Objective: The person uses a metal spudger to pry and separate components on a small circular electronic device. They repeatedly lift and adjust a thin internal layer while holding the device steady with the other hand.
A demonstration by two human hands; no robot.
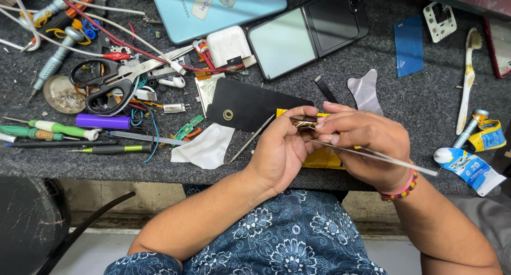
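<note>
My left hand (279, 147) pinches a small brownish-gold flat part (304, 123) between thumb and fingers at the front edge of the grey work mat (426, 102). My right hand (367, 144) meets it from the right, fingertips on the same part, and holds long thin metal tweezers (372, 155) whose shaft runs out to the right. Under both hands lies a yellow packet (322, 158). A black flat panel with a round hole (250, 107) lies just left of my left hand. A thin metal probe (250, 141) rests beside it.
A light-blue phone back (213, 6), an opened flip phone (308, 30) and a white charger block (228, 43) lie at the back. Scissors (106, 83), screwdrivers (53, 131), a purple cylinder (102, 121), wires and white tissue (205, 147) crowd the left. Toothbrush (467, 78), glue tubes (468, 166) and blue card (409, 45) sit right.
</note>
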